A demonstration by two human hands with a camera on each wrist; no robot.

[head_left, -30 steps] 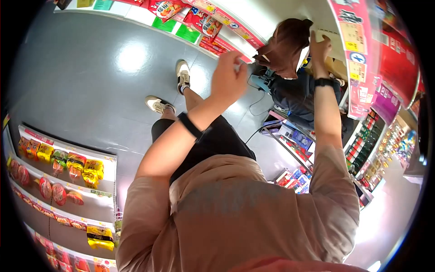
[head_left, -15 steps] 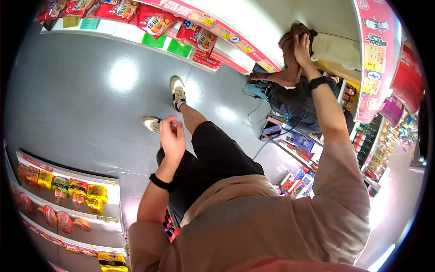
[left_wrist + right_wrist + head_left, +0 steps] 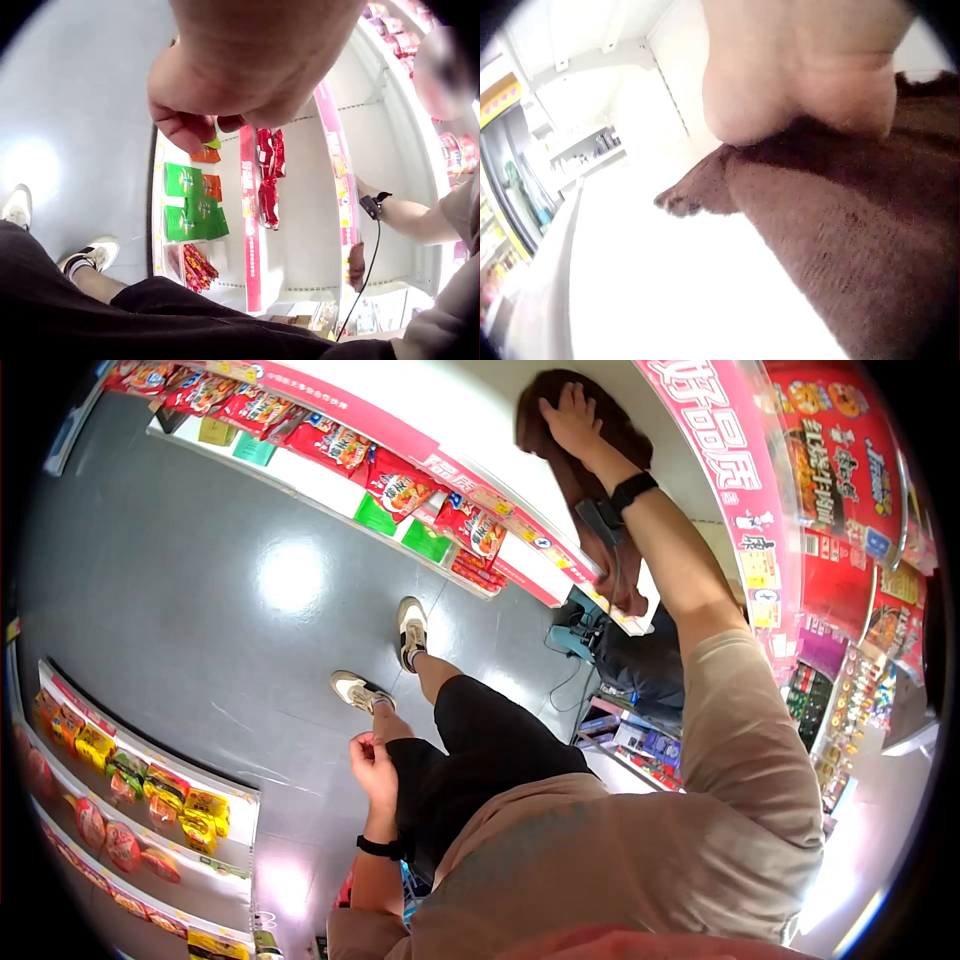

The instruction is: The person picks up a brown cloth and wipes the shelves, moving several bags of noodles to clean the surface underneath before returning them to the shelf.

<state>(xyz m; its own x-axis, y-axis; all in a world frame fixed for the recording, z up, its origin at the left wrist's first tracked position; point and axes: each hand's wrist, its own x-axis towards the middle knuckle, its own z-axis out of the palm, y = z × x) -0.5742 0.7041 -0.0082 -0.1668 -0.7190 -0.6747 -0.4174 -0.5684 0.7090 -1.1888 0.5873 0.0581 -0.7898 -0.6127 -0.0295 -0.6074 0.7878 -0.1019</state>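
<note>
My right hand (image 3: pixel 577 422) lies palm down on a brown cloth (image 3: pixel 628 445), its fingers extended and slightly spread, pressing it onto a white shelf (image 3: pixel 455 405). The cloth is bunched under the hand, and its tail hangs over the shelf's front edge beside a pink label strip. In the right wrist view the fuzzy cloth (image 3: pixel 840 225) spreads below the heel of the hand, whose fingers are hidden there. My left hand (image 3: pixel 373 768) hangs by the thigh, fingers loosely curled and holding nothing.
Red snack bags (image 3: pixel 400 485) and green packets (image 3: pixel 425 540) sit on the lower shelf. A dark bag (image 3: pixel 640 660) stands beyond the shelf end. Behind on the left is a rack of yellow packets (image 3: pixel 205 810). A cable runs from the right wrist.
My right hand has slid the cloth from the shelf's end further along the surface, leftward in the head view. The left hand has dropped from raised in front to beside the thigh.
</note>
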